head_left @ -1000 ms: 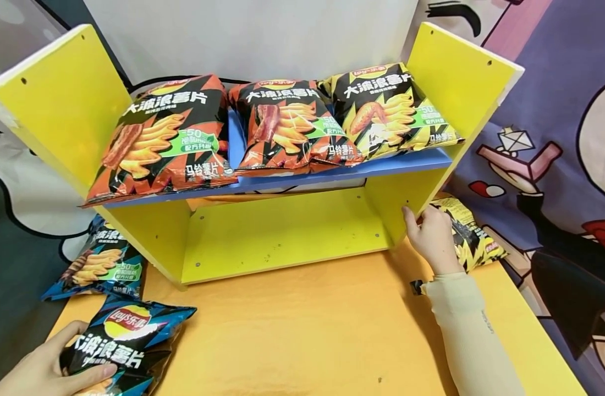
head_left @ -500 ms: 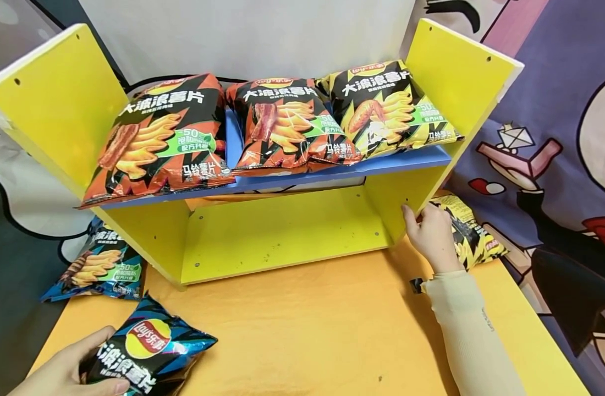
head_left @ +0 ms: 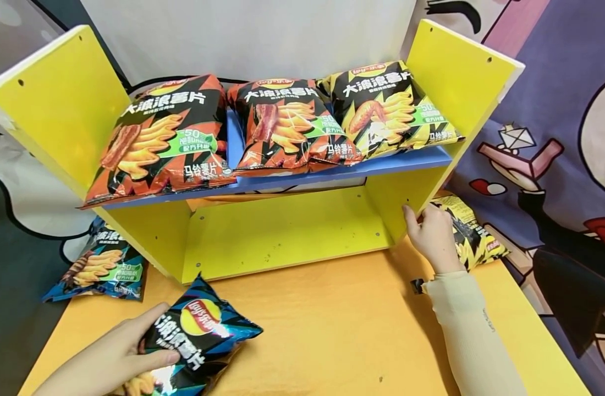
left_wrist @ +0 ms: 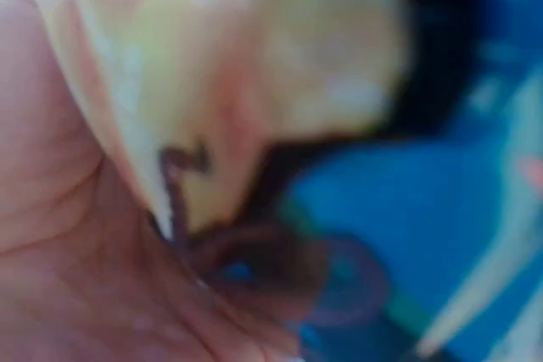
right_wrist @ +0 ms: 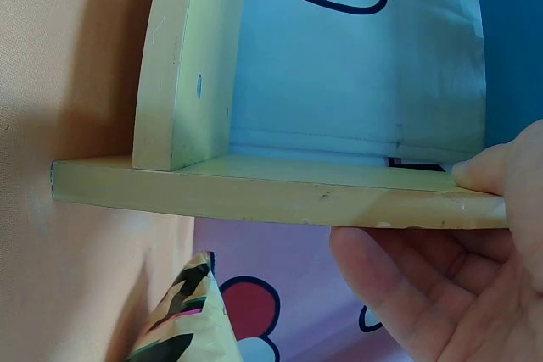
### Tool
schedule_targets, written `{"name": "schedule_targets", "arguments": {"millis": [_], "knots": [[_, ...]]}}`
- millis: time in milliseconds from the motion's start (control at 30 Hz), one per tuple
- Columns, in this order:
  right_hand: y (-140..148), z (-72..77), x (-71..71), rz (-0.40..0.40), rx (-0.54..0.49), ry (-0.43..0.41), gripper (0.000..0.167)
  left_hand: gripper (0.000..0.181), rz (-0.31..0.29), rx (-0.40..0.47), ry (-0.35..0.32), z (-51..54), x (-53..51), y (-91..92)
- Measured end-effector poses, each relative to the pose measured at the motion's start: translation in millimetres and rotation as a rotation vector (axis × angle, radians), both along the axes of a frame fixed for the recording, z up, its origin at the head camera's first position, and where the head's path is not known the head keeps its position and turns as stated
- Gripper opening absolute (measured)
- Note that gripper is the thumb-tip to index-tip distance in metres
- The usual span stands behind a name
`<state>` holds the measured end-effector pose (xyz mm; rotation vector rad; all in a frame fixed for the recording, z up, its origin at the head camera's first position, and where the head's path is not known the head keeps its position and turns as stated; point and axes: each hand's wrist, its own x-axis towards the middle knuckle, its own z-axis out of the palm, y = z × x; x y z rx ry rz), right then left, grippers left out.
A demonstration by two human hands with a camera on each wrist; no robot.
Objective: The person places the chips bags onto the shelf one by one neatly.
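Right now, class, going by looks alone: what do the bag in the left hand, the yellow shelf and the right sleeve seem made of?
Bag: probably thin, glossy plastic film; it creases and catches bright highlights.
Yellow shelf: likely painted wood or fibreboard; flat boards with scuffed edges, though the coating hides the core.
Right sleeve: matte, soft-looking fabric, perhaps knitted, folding near the cuff.

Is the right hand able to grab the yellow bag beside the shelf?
Probably yes, after letting go: the right hand grips the shelf's side panel, and nothing seems to block the nearby yellow bag.
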<state>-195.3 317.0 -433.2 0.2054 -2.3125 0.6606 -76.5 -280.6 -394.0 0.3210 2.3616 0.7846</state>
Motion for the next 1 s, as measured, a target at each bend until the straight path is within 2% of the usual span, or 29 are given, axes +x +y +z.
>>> {"name": "schedule_targets", "arguments": {"millis": [133, 200, 267, 400, 500, 633, 733, 867, 1000], "knots": [[-0.3, 0.3, -0.7, -0.008, -0.005, -0.012, 0.032, 0.087, -0.04, 0.054, 0.063, 3.3, -5.1, 33.6], [-0.1, 0.2, -0.9, -0.011, -0.004, -0.017, 0.034, 0.086, -0.067, 0.083, 0.122, 3.1, -8.0, 51.5], [0.1, -0.3, -0.8, -0.014, -0.004, -0.022, 0.036, 0.086, -0.077, 0.065, 0.197, 2.0, -10.5, 70.0], [0.2, -0.2, -0.1, -0.025, -0.012, -0.037, 0.034, 0.089, -0.076, 0.05, 0.286, -4.1, -15.9, 104.1], [-0.2, 0.2, 0.6, -0.032, -0.019, -0.051, 0.033, 0.082, -0.067, 0.098, 0.297, -9.3, -18.7, 127.4], [0.5, 0.2, 1.4, -0.036, -0.021, -0.056, 0.034, 0.073, -0.069, 0.15, 0.38, -20.9, -21.9, 157.7], [1.2, -0.7, 1.6, -0.031, -0.016, -0.045, 0.036, 0.075, -0.072, 0.172, 0.418, -31.2, -24.2, 178.4], [1.1, -0.9, 1.2, -0.023, -0.013, -0.038, 0.036, 0.078, -0.096, 0.188, 0.423, -39.5, -27.3, 199.3], [0.7, -0.2, 0.6, -0.019, -0.015, -0.038, 0.034, 0.074, -0.111, 0.175, 0.437, -42.4, -33.1, 213.2]]}}
